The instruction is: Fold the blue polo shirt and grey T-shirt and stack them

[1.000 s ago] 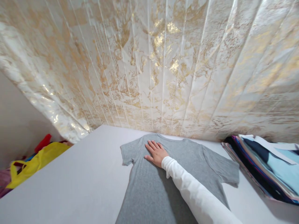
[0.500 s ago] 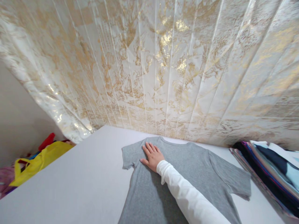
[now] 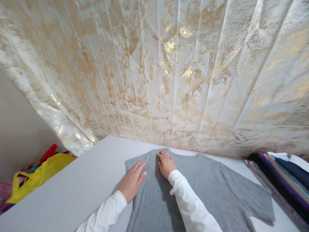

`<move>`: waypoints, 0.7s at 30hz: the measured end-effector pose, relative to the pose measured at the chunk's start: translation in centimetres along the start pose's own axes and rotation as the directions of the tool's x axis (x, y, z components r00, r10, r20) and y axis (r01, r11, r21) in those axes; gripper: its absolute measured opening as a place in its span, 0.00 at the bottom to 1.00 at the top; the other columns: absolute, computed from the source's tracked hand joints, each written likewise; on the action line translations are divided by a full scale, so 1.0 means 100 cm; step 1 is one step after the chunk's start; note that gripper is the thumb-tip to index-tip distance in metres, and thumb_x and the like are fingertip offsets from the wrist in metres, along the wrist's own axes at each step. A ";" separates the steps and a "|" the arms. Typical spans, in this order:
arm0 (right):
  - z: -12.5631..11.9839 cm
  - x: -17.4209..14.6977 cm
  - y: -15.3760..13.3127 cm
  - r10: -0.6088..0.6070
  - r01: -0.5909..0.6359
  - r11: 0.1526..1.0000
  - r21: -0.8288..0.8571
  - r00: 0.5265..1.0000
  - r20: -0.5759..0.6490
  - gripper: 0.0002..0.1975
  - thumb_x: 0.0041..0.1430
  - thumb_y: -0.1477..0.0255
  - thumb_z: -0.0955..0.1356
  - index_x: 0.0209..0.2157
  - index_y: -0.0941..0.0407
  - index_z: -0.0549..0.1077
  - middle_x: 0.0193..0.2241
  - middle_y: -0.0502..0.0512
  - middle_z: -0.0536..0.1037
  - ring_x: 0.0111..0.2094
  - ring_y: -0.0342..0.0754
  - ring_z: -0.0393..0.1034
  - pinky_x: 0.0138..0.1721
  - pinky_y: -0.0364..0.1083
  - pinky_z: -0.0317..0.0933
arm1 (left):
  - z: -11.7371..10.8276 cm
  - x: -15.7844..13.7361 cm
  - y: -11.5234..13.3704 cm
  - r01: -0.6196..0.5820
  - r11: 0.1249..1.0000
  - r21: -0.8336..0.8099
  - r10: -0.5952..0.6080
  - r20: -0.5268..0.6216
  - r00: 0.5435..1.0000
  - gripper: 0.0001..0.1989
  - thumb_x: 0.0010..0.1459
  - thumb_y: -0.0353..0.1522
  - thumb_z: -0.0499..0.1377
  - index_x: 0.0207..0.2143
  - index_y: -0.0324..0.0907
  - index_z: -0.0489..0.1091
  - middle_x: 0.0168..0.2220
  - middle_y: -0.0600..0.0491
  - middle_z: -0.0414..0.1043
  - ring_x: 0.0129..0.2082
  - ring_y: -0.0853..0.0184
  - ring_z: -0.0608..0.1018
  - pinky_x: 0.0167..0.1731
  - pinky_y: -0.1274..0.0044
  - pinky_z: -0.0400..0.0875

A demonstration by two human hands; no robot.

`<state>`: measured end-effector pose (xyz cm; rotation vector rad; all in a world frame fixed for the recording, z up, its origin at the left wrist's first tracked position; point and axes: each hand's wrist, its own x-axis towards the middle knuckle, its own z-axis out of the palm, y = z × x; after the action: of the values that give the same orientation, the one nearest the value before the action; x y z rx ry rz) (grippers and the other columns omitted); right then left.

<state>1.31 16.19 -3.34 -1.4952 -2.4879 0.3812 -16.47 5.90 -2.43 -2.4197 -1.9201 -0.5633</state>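
Observation:
A grey short-sleeved T-shirt (image 3: 200, 183) lies spread on the white table (image 3: 79, 190), its neckline toward the back wall. My right hand (image 3: 167, 165) rests on the shirt near the left end of the collar, fingers extended. Over the left sleeve and armpit area is my left hand (image 3: 133, 181), its fingers stretched out and thumb apart. It covers most of that sleeve; I cannot tell how firmly it touches the cloth. The shirt's lower part runs out of view at the bottom.
A stack of folded clothes (image 3: 285, 180) stands on the table at the right. Beyond the left table edge lies a heap of coloured cloth with a yellow piece (image 3: 43, 174). A white and gold patterned covering (image 3: 159, 80) hangs behind the table.
My left hand has come into view from the lower left, onto the left sleeve. My right hand has shifted right toward the collar. The shirt's right sleeve sits farther right and lower.

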 end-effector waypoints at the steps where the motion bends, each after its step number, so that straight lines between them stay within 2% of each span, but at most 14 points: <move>1: 0.002 -0.002 0.000 -0.006 0.006 1.000 -0.002 1.000 -0.013 0.25 0.61 0.72 0.59 0.59 0.60 0.61 0.64 0.60 0.55 0.65 0.54 0.45 0.60 0.53 0.46 | 0.006 0.006 -0.003 0.007 1.000 0.029 -0.008 0.015 1.000 0.19 0.67 0.35 0.45 0.57 0.40 0.61 0.58 0.46 0.64 0.58 0.62 0.66 0.55 0.68 0.63; 3: 0.007 -0.006 0.002 -0.020 0.020 1.000 -0.004 0.999 -0.035 0.26 0.62 0.67 0.59 0.61 0.59 0.60 0.65 0.59 0.51 0.65 0.55 0.41 0.61 0.54 0.42 | 0.016 0.011 -0.012 0.027 0.997 0.078 -0.030 0.040 0.999 0.21 0.65 0.37 0.49 0.59 0.41 0.60 0.61 0.45 0.58 0.61 0.55 0.61 0.56 0.60 0.60; 5: 0.012 -0.008 0.003 -0.027 0.027 1.000 -0.003 0.999 -0.047 0.29 0.63 0.61 0.58 0.62 0.58 0.57 0.66 0.58 0.49 0.66 0.55 0.38 0.62 0.54 0.38 | 0.022 0.009 -0.022 0.033 0.992 0.118 -0.041 0.069 0.997 0.24 0.65 0.40 0.49 0.61 0.43 0.57 0.64 0.47 0.52 0.63 0.52 0.55 0.57 0.57 0.56; 10: 0.022 -0.007 0.002 0.013 -0.013 1.000 0.002 0.999 -0.049 0.33 0.63 0.55 0.56 0.64 0.58 0.52 0.67 0.59 0.44 0.66 0.56 0.33 0.63 0.56 0.31 | 0.021 0.005 -0.040 0.004 0.987 0.163 -0.026 0.132 0.991 0.28 0.65 0.44 0.48 0.64 0.47 0.50 0.66 0.51 0.45 0.65 0.56 0.50 0.58 0.61 0.54; 14: 0.017 -0.004 -0.002 0.036 -0.036 0.999 -0.009 0.999 -0.009 0.34 0.62 0.55 0.57 0.64 0.60 0.51 0.66 0.62 0.44 0.66 0.59 0.34 0.62 0.59 0.32 | 0.021 0.006 -0.039 -0.020 0.983 0.182 -0.003 0.125 0.992 0.28 0.64 0.44 0.48 0.64 0.47 0.52 0.66 0.51 0.47 0.65 0.57 0.52 0.58 0.62 0.54; 17: 0.003 -0.001 -0.012 0.002 -0.002 1.000 -0.011 1.000 0.030 0.37 0.58 0.56 0.63 0.62 0.63 0.56 0.65 0.67 0.49 0.65 0.63 0.38 0.61 0.60 0.38 | 0.020 -0.005 -0.038 0.009 0.980 0.198 -0.021 0.056 0.998 0.26 0.64 0.43 0.48 0.62 0.45 0.55 0.65 0.48 0.50 0.64 0.57 0.55 0.56 0.63 0.57; 19: -0.007 0.004 -0.024 -0.066 0.066 0.998 -0.002 0.997 0.027 0.34 0.55 0.61 0.67 0.60 0.61 0.59 0.64 0.65 0.53 0.64 0.62 0.43 0.60 0.58 0.42 | 0.015 -0.023 -0.037 0.078 0.978 0.194 -0.069 -0.055 0.996 0.25 0.64 0.42 0.49 0.60 0.42 0.57 0.64 0.45 0.52 0.63 0.56 0.57 0.55 0.62 0.59; 21: -0.014 0.013 -0.041 -0.141 0.141 0.990 0.018 0.990 0.015 0.29 0.56 0.68 0.67 0.59 0.57 0.60 0.62 0.61 0.58 0.62 0.57 0.51 0.59 0.54 0.48 | 0.006 -0.048 -0.035 0.149 0.977 0.152 -0.125 -0.159 0.979 0.22 0.63 0.41 0.50 0.57 0.41 0.61 0.59 0.44 0.60 0.59 0.56 0.62 0.54 0.63 0.62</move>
<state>-2.22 15.64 -0.60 -1.3052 -2.5770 0.3895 -20.48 2.39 -5.08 -2.0973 -1.9964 -0.5485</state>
